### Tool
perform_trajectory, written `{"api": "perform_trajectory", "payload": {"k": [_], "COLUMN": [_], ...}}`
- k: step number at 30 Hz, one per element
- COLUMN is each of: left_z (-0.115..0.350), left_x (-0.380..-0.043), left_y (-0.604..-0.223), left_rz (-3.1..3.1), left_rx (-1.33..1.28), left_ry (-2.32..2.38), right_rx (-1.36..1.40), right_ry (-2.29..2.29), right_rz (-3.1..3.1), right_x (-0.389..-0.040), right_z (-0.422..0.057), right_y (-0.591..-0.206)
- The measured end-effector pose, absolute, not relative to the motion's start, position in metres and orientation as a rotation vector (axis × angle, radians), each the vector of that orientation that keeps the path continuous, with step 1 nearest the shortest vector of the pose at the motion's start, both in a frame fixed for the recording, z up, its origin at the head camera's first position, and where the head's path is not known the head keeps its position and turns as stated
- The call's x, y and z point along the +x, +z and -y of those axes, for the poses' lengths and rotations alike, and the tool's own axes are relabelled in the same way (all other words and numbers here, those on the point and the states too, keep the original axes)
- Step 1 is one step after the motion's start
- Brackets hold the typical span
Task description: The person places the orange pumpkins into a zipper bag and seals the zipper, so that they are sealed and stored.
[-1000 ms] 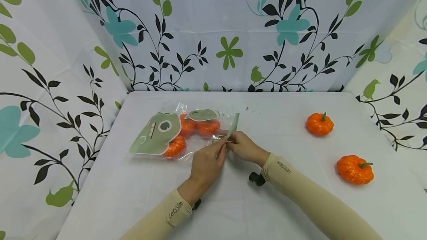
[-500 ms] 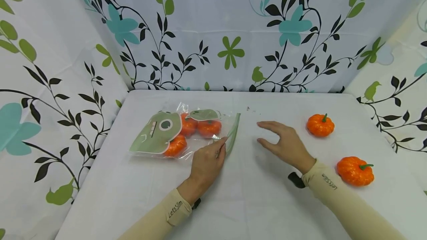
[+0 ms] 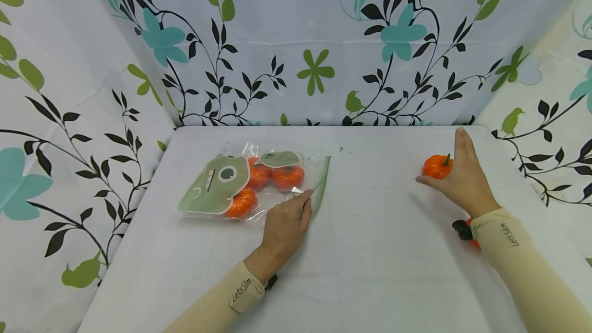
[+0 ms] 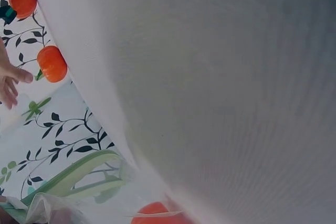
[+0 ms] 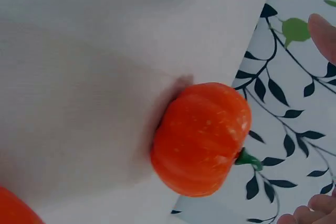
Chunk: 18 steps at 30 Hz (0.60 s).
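Note:
A clear zip bag (image 3: 203,189) with a green cartoon face lies on the left half of the table, several small orange pumpkins (image 3: 288,178) inside it. My left hand (image 3: 284,227) pinches the bag's green-edged mouth (image 4: 63,182). Over on the right, my right hand (image 3: 467,184) is spread beside a loose orange pumpkin (image 3: 436,167), thumb on its near side and fingers on its far side. Contact cannot be made out. In the right wrist view this pumpkin (image 5: 202,140) shows its green stem. A second loose pumpkin (image 3: 475,243) is mostly hidden under my right wrist.
The white-covered table (image 3: 370,266) ends at a back edge against a leaf-printed curtain (image 3: 268,24). More printed cloth hangs at both sides. Small dark specks (image 3: 341,149) lie near the back edge.
My right hand has let go of the bag's mouth and moved right, fingers spread, to the far loose pumpkin. The left hand stays on the bag.

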<state>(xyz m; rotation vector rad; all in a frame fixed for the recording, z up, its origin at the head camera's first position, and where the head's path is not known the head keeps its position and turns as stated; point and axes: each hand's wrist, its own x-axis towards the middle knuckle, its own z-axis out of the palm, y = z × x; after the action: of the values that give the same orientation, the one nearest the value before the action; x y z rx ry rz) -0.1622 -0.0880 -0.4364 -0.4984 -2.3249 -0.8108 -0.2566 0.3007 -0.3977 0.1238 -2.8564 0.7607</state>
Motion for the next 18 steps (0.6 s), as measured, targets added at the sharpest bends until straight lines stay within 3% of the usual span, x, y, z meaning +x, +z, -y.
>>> {"api": "perform_trajectory", "payload": {"k": [18], "left_z": [0.087], "left_x": [-0.16], "left_y": [-0.437], "left_rz": [2.375], "left_rx": [-0.483], "left_ry": [-0.796], "right_rx": [-0.303], "right_ry": [1.002], "right_rz": [3.162], "right_x": [-0.268], "right_z": [-0.343], "right_y": [-0.422]}}
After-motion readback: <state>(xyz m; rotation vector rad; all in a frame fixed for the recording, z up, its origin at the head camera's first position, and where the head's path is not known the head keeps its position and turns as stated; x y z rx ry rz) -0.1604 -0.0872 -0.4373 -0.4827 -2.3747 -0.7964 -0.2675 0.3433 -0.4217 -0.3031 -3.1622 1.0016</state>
